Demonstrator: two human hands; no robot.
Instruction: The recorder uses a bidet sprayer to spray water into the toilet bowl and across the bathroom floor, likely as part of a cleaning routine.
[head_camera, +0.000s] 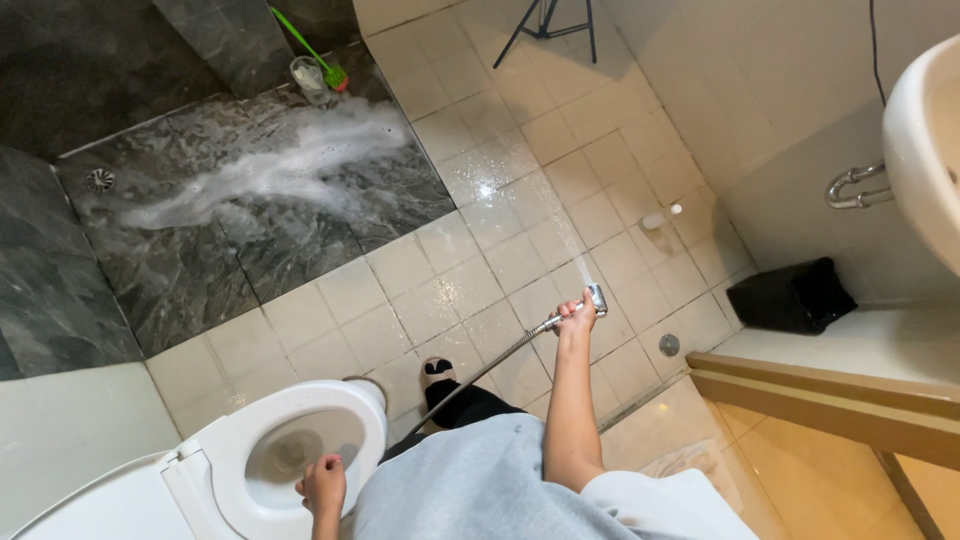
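My right hand (578, 316) grips a chrome hand sprayer (592, 300) with a metal hose (480, 368) trailing back toward my body. A thin jet of water leaves its head toward the wet white floor tiles (500, 190). My left hand (323, 487) hangs near my waist, over the front rim of the open white toilet bowl (300, 440), fingers loosely curled with nothing in them. A foot in a black and white slipper (437, 373) stands on the tiles below me.
Foamy water streaks the dark marble shower floor (260, 170) toward a round drain (100, 180). A green brush in a clear cup (315, 72) stands at the back. A white sink (925, 140), black bin (792, 295), small white bottle (660, 216), tripod legs (545, 25) and wooden threshold (820, 390) lie right.
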